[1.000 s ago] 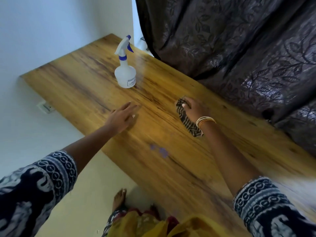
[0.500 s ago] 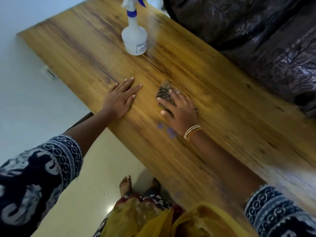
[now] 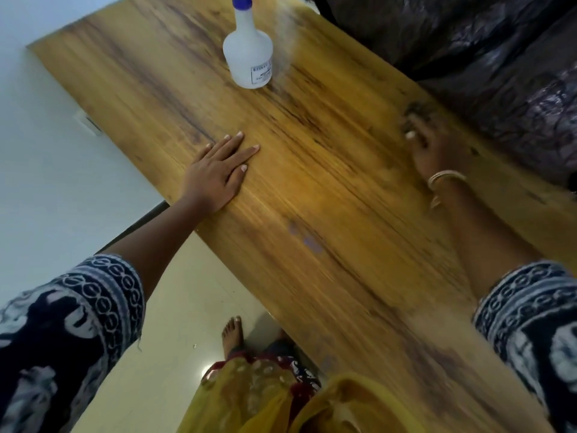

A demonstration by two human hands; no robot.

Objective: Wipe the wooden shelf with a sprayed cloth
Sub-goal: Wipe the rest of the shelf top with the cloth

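Both hands (image 3: 218,175) on shelf (image 3: 327,198) (right blurred, seemingly on cloth (image 3: 416,109))

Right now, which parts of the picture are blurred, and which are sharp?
Head view: the right hand and the cloth under it are smeared by motion; the left hand and the spray bottle look sharp; the shelf curves from wide-angle distortion.

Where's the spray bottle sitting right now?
In the head view, the spray bottle stands upright on the wooden shelf at its far end, beyond the flat left hand and just left of the dark curtain.
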